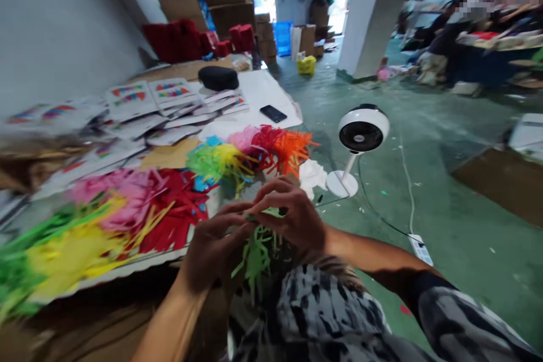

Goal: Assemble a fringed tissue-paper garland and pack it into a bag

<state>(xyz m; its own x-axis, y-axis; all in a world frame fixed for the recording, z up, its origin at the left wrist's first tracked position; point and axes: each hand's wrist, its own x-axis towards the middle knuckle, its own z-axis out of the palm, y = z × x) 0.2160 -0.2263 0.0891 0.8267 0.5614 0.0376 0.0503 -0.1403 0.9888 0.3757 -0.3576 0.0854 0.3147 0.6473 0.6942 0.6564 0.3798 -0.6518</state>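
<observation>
A light green fringed paper tassel (257, 254) hangs above my lap, its strips pointing down. My left hand (218, 243) pinches its top end from the left. My right hand (292, 212) closes on the same end from the right, fingertips meeting those of the left. The fingers cover the exact spot being gripped. Just beyond my hands, on the table, are finished-looking bunches of yellow-green fringe (223, 161), red fringe (267, 141) and orange fringe (292, 150). To the left lie piles of pink strips (127, 198), dark red strips (173, 209) and yellow strips (76, 251).
Printed cards (131, 99) cover the back left of the table, near a black case (218, 77) and a phone (273, 113). A white fan (363, 129) stands right of the table. Its cable and a power strip (419, 249) lie on the green floor. People work far right.
</observation>
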